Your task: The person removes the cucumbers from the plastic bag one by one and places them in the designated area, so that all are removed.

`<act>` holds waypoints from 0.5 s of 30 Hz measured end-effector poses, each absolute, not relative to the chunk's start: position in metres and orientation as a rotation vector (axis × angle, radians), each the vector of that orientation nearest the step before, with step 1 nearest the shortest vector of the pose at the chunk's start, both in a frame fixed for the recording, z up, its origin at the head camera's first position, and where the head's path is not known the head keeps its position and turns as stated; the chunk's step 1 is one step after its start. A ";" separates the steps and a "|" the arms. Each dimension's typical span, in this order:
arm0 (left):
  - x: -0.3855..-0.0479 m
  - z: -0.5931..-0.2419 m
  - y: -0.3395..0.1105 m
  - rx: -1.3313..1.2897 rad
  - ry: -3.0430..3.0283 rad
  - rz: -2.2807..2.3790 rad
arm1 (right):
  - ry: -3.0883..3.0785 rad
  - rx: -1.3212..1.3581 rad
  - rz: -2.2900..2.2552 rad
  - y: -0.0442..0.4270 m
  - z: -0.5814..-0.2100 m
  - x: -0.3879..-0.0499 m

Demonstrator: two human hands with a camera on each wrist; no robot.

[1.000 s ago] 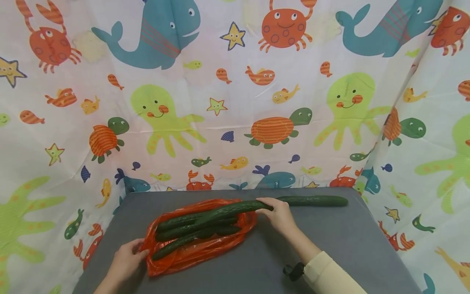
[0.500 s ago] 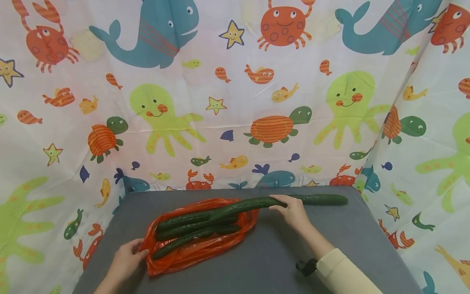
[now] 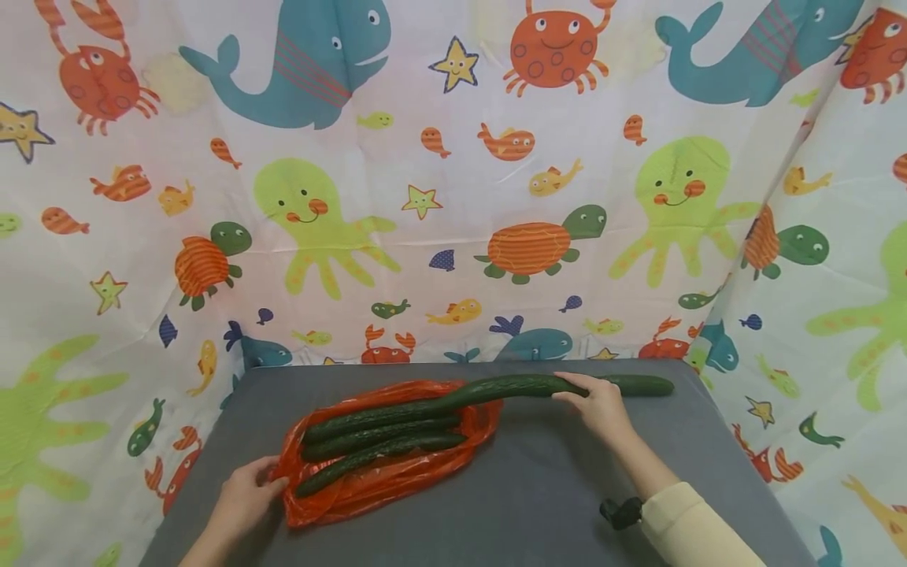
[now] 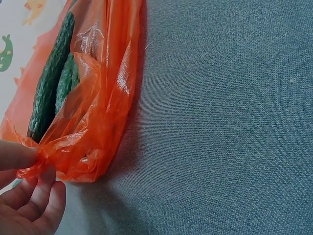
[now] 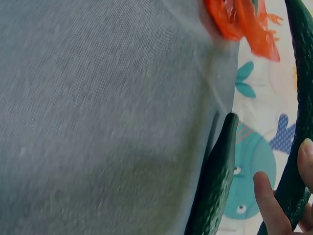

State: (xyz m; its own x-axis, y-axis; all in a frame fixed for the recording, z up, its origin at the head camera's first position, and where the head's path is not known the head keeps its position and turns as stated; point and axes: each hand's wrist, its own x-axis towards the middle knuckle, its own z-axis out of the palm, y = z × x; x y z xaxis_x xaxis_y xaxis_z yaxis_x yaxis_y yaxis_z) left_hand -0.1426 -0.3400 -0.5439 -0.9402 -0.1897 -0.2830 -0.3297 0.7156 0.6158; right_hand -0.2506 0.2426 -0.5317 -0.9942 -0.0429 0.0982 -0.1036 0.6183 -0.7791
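An orange plastic bag [image 3: 397, 490] lies spread on the table with several cucumbers [image 3: 357, 442] in it. My left hand [image 3: 244, 498] pinches a gathered bit of the bag's left end between thumb and fingers, as the left wrist view shows up close. With my right hand [image 3: 604, 408] I grip a long cucumber [image 3: 506, 386] by its right end; its other end is still over the bag. Behind that hand, another cucumber [image 3: 643, 385] lies near the table's back edge. In the right wrist view the held cucumber [image 5: 304, 93] is raised above the lying cucumber [image 5: 217, 181].
The grey cloth-covered table [image 3: 538, 504] bears all these things. A white curtain [image 3: 453, 173] printed with sea animals stands around its back and both sides. A black strap-like piece [image 3: 620, 513] hangs by my right sleeve [image 3: 697, 528].
My right hand has moved to the right, drawing the gripped cucumber along and partly out of the bag. My left hand has stayed on the bag's left end.
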 end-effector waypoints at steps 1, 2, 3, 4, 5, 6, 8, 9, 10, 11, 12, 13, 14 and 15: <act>-0.143 -0.544 -0.340 -0.416 2.723 1.036 | -2.770 0.120 1.326 0.246 -0.532 -0.251; -0.143 -0.545 -0.341 -0.411 2.725 1.038 | -2.775 0.116 1.312 0.249 -0.533 -0.251; -0.143 -0.545 -0.341 -0.406 2.727 1.040 | -2.777 0.106 1.309 0.251 -0.533 -0.251; -0.143 -0.545 -0.341 -0.407 2.728 1.043 | -2.781 0.096 1.302 0.254 -0.534 -0.252; -0.143 -0.545 -0.341 -0.404 2.730 1.044 | -2.786 0.089 1.293 0.257 -0.535 -0.252; -0.144 -0.545 -0.341 -0.400 2.732 1.047 | -2.790 0.082 1.287 0.260 -0.536 -0.252; -0.144 -0.546 -0.341 -0.393 2.736 1.043 | -2.789 0.049 1.292 0.267 -0.537 -0.253; -0.144 -0.546 -0.341 -0.394 2.734 1.043 | -2.788 0.035 1.293 0.271 -0.538 -0.253; -0.143 -0.546 -0.341 -0.394 2.733 1.044 | -2.790 0.032 1.285 0.274 -0.539 -0.253; -0.143 -0.546 -0.341 -0.394 2.732 1.044 | -2.791 0.021 1.281 0.278 -0.540 -0.253; -0.143 -0.547 -0.341 -0.398 2.727 1.046 | -2.791 0.013 1.276 0.281 -0.540 -0.253; -0.143 -0.547 -0.342 -0.399 2.725 1.045 | -2.793 0.002 1.270 0.284 -0.541 -0.253; -0.143 -0.547 -0.342 -0.398 2.725 1.043 | -2.797 0.004 1.264 0.288 -0.542 -0.253; -0.143 -0.547 -0.342 -0.398 2.725 1.043 | -2.801 0.001 1.256 0.291 -0.542 -0.252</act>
